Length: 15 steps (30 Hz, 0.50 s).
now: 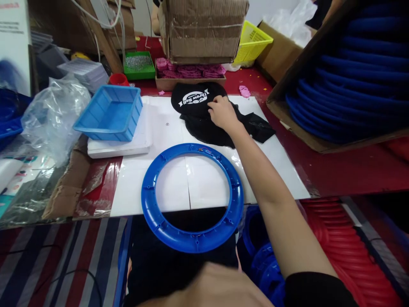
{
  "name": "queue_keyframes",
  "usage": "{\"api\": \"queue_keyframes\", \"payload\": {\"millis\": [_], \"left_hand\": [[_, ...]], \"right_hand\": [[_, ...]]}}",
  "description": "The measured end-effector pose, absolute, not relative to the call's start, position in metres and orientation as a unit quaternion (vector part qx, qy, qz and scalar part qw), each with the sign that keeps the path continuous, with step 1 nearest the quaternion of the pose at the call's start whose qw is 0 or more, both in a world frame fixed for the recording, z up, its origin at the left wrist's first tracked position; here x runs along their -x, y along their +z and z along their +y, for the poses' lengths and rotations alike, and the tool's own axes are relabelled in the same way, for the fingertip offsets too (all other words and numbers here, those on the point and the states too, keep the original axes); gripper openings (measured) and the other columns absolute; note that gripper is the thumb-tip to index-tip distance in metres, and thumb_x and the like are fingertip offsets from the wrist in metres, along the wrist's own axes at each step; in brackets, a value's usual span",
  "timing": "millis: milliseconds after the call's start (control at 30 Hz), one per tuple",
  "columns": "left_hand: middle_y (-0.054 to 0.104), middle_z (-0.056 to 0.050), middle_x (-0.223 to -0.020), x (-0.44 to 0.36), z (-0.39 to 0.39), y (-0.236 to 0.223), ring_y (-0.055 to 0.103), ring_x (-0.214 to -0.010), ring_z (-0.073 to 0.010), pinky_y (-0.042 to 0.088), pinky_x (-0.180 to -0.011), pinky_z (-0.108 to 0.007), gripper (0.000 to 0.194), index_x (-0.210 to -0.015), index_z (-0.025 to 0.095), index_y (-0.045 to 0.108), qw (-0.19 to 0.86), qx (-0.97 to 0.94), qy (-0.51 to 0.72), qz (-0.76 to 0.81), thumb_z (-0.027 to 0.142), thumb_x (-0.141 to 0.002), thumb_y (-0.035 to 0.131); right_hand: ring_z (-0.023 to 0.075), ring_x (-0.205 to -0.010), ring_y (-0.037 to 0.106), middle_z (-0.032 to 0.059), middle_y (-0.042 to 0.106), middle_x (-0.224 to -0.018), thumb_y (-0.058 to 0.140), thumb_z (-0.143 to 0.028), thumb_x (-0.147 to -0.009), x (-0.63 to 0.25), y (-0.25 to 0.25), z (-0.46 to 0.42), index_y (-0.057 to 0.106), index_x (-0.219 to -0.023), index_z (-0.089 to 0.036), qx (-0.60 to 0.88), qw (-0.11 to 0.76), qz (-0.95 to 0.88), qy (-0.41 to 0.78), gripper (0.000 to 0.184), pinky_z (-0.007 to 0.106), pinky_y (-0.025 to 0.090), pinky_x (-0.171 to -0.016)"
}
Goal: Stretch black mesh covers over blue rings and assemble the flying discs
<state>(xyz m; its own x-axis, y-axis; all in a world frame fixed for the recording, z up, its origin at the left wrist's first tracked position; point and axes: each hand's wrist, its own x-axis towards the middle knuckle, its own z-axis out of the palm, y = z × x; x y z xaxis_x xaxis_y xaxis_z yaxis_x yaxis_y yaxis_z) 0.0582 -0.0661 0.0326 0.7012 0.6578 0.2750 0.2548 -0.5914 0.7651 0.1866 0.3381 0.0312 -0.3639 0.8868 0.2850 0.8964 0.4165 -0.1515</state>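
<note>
My right hand [223, 113] reaches across the white work surface, its bent fingers closed on the right part of a round black fabric piece [194, 101] printed "Throw Ball". More black fabric [207, 130] lies beneath and beside it. Nearer to me, a blue plastic ring [193, 244] overhangs the table's front edge, its ribbed, hollow side facing up. Small wires show inside its far rim. At the bottom of the view my left hand [207, 288] is smeared by motion, below the ring and apart from it; its fingers cannot be made out.
A light-blue tray [110, 115] sits on a white stack at left. Behind are a green tray [139, 64], a box of pink pieces [191, 76], a carton [204, 30] and a yellow basket [252, 42]. Blue rings [348, 85] fill a right-hand carton; red rings [341, 247] lie below.
</note>
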Motion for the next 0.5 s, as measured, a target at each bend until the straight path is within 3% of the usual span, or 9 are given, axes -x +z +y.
{"api": "queue_keyframes", "payload": {"millis": [100, 167, 267, 400, 500], "left_hand": [[0.082, -0.007, -0.095, -0.014, -0.057, 0.047, 0.081, -0.087, -0.023, 0.069, -0.077, -0.039, 0.013, -0.104, 0.028, 0.072, 0.362, -0.659, 0.473, 0.46, 0.023, -0.102, 0.06], [0.081, -0.005, -0.094, 0.008, -0.053, 0.049, 0.08, -0.091, -0.0217, 0.068, -0.079, -0.037, 0.015, -0.099, 0.027, 0.071, 0.345, -0.563, 0.519, 0.543, 0.017, -0.102, 0.06], [0.078, -0.003, -0.092, 0.022, -0.047, 0.045, 0.077, -0.09, -0.0212, 0.066, -0.078, -0.035, 0.015, -0.098, 0.028, 0.071, 0.357, -0.523, 0.527, 0.568, 0.019, -0.104, 0.061], [0.078, -0.002, -0.096, 0.021, -0.034, 0.038, 0.076, -0.092, -0.0199, 0.064, -0.082, -0.033, 0.014, -0.1, 0.027, 0.072, 0.394, -0.562, 0.494, 0.534, 0.018, -0.104, 0.061], [0.079, -0.004, -0.097, 0.027, -0.024, 0.048, 0.076, -0.089, -0.0189, 0.063, -0.08, -0.031, 0.012, -0.103, 0.025, 0.072, 0.405, -0.64, 0.458, 0.465, 0.017, -0.103, 0.064]], "right_hand": [[0.0392, -0.126, 0.06, 0.0234, 0.071, -0.134, 0.048, -0.014, -0.103, -0.182, 0.033, 0.357, 0.079, -0.121, -0.009, 0.543, 0.136, -0.828, 0.012, 0.035, 0.057, 0.045, -0.112], [0.0353, -0.119, 0.065, 0.0204, 0.076, -0.125, 0.049, -0.014, -0.102, -0.185, 0.036, 0.364, 0.08, -0.118, -0.011, 0.535, 0.15, -0.831, 0.037, 0.035, 0.051, 0.048, -0.11], [0.0311, -0.113, 0.069, 0.0162, 0.079, -0.119, 0.054, -0.015, -0.1, -0.19, 0.041, 0.372, 0.081, -0.117, -0.014, 0.509, 0.17, -0.841, 0.071, 0.032, 0.045, 0.05, -0.107], [0.0309, -0.127, 0.065, 0.0137, 0.076, -0.132, 0.063, -0.02, -0.098, -0.184, 0.04, 0.374, 0.081, -0.118, -0.017, 0.463, 0.149, -0.87, 0.086, 0.027, 0.047, 0.044, -0.118], [0.0304, -0.125, 0.065, 0.0142, 0.077, -0.127, 0.058, -0.019, -0.101, -0.175, 0.036, 0.374, 0.081, -0.108, -0.017, 0.49, 0.153, -0.855, 0.077, 0.024, 0.047, 0.043, -0.118]]}}
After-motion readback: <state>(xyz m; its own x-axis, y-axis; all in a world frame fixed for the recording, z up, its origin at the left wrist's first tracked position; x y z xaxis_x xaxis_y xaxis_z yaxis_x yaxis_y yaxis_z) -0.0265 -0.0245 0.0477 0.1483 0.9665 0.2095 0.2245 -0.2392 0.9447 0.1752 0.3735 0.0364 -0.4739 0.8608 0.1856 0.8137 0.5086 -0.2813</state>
